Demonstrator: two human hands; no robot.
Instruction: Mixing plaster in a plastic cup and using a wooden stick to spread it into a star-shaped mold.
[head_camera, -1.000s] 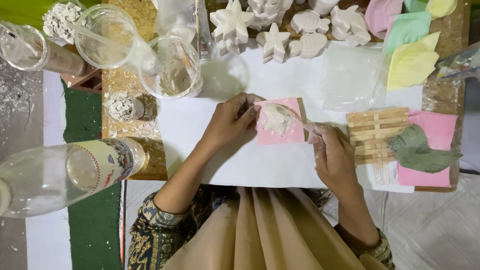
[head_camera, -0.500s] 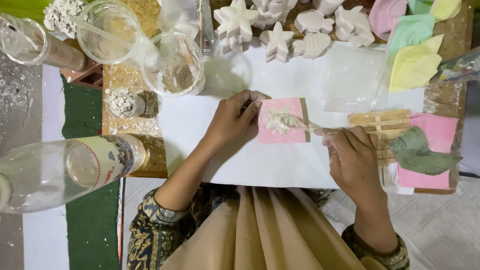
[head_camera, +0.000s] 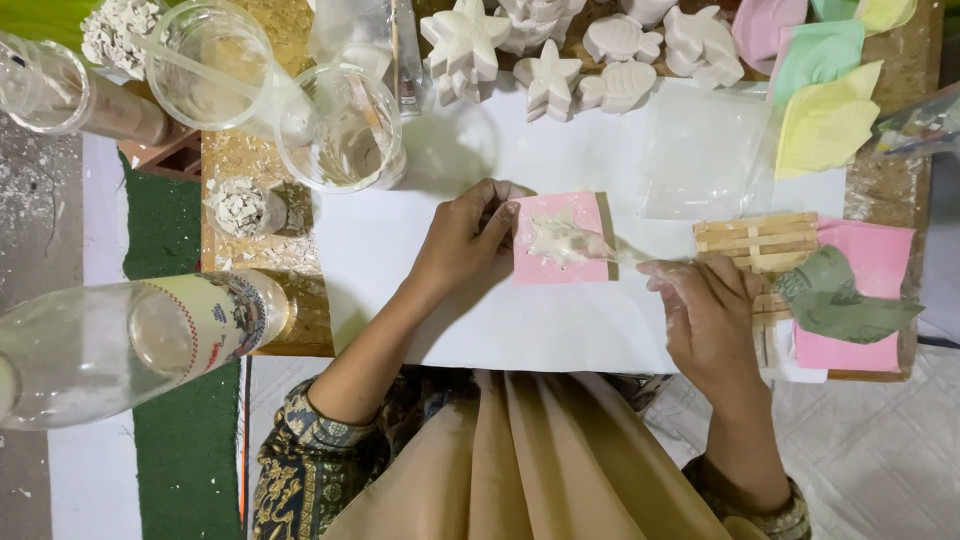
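A pink square mould (head_camera: 560, 240) lies on a white sheet (head_camera: 500, 320), with white plaster in its star-shaped hollow. My left hand (head_camera: 465, 240) rests on the sheet and presses the mould's left edge with its fingertips. My right hand (head_camera: 705, 320), dusted with plaster, holds a clear plastic spoon (head_camera: 625, 252) whose tip reaches the wet plaster in the mould. A stick-built wooden rack (head_camera: 755, 245) sits just right of the spoon.
Cast white plaster shapes (head_camera: 545, 55) line the back edge, beside pink, green and yellow moulds (head_camera: 825, 100). Two clear cups (head_camera: 340, 125) stand at the back left, a clear plastic bottle (head_camera: 130, 335) at the near left, a green leaf mould (head_camera: 845, 300) on a pink one at the right.
My right hand has drawn back to the right and down from the pink mould, still holding the spoon at the plaster. My left hand has stayed on the mould's edge.
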